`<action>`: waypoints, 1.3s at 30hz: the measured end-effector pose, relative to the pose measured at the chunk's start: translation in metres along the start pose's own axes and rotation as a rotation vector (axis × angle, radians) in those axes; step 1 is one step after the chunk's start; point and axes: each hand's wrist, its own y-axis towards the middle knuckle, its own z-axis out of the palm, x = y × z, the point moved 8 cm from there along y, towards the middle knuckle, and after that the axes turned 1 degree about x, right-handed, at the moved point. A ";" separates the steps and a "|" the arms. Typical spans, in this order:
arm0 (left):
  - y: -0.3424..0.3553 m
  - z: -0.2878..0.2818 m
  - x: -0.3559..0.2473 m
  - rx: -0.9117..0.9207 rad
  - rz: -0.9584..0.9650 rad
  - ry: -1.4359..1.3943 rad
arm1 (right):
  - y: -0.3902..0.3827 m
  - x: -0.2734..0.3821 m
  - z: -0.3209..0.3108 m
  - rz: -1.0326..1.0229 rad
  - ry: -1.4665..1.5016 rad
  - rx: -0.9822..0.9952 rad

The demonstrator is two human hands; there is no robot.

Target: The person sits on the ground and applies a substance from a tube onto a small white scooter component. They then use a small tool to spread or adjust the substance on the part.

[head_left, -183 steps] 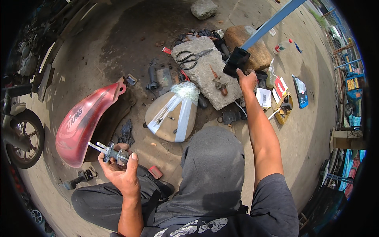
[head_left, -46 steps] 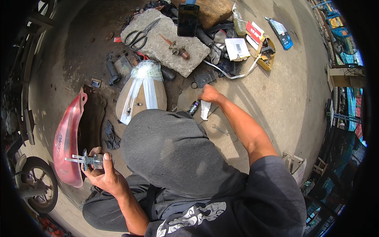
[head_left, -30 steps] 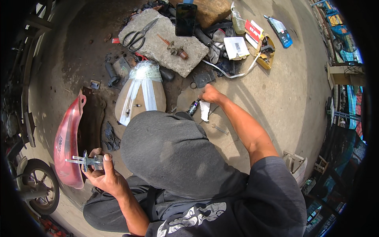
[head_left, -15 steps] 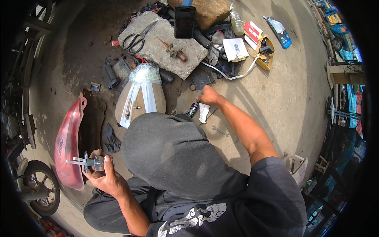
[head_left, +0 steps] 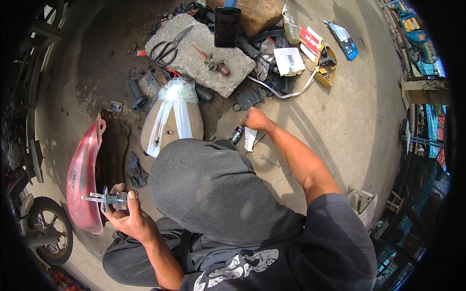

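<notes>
My left hand (head_left: 131, 218) grips a small metal fitting (head_left: 111, 198) with two pale tubes sticking out leftward, beside a red plastic body panel (head_left: 82, 174). My right hand (head_left: 255, 119) reaches down to the ground, fingers closed around or over something small that they hide. Just below those fingers lie a dark purple-patterned cylinder (head_left: 236, 134) and crumpled white paper (head_left: 250, 140). A small spanner (head_left: 269, 160) lies nearby. Left of my right hand is a beige rounded piece (head_left: 150, 126) wrapped with clear plastic and pale strips. A dark plate (head_left: 251, 99) lies above the hand.
A stone slab (head_left: 233, 80) holds scissors (head_left: 170, 46) and a rusty fitting (head_left: 216, 63). A phone (head_left: 226, 26) stands at a blue post before a brown rock (head_left: 259, 12). Packages (head_left: 289, 60), a bottle (head_left: 291, 26) and a yellow box (head_left: 325, 70) lie right. A motorbike wheel (head_left: 51, 233) is left.
Since the oldest frame, my right hand has left the phone at the blue post and moved down toward my body. My left hand still holds the fitting. In the last second both are almost still.
</notes>
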 end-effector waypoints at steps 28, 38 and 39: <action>0.001 0.000 -0.005 0.011 0.022 0.007 | 0.005 -0.001 0.001 0.011 0.050 0.037; 0.000 0.000 -0.002 0.024 0.018 0.008 | -0.003 0.004 -0.005 0.035 0.099 0.030; 0.000 -0.001 -0.002 0.021 0.018 0.008 | -0.003 0.005 -0.007 0.030 0.075 0.008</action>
